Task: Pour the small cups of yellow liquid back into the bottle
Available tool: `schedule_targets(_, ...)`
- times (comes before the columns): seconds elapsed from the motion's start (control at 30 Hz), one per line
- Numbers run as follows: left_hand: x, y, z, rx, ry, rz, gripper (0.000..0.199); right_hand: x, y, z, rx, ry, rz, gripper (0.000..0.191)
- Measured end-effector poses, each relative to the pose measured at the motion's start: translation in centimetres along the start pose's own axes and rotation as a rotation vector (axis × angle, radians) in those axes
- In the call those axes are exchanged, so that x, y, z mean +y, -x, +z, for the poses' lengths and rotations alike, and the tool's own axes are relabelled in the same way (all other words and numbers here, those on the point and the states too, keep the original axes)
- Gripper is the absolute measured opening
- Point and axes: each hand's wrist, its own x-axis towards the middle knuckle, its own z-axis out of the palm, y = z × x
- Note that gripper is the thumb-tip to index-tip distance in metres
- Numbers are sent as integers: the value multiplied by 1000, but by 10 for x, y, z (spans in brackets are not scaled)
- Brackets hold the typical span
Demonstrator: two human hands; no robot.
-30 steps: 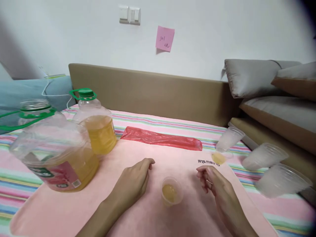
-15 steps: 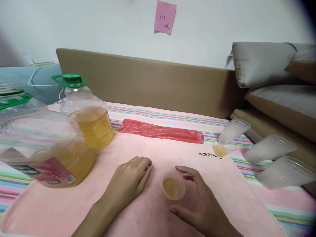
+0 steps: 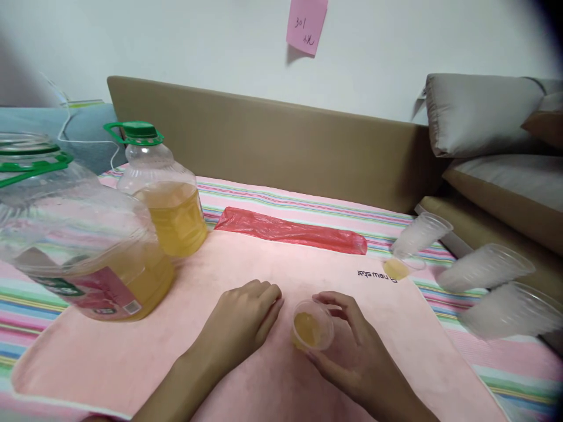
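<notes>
A clear plastic cup with some yellow liquid stands on the pink cloth, tilted slightly. Around its right side curves my right hand, thumb at the lower rim and fingers at the far side, gripping it. My left hand rests on the cloth to the left of the cup, fingers curled together and apart from it; whether anything is under them is hidden. A second cup with yellow liquid is at the cloth's far right corner.
Two large green-capped bottles of yellow liquid, the near one and the far one, stand left. A red plastic bag lies across the back. Stacks of clear cups lie right, beside cushions. A brown board stands behind.
The thumb and fingers of my right hand have closed in on the cup, which now tilts slightly. My left hand keeps its curled pose. The whole view has shifted a little.
</notes>
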Motion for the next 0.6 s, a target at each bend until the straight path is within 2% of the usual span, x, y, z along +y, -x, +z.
schedule_targets(0.23,0,1,2,-4,25,-3,20,0,-3,-2,31,20,-67,65)
schedule_targets(0.43,1,1,0,-3,74,-9,24,1,-9,-13,50,55,-83,70)
schedule_targets(0.6,20,1,7,-46,338,-40,25,0,-16,-26,129,105,-109,67)
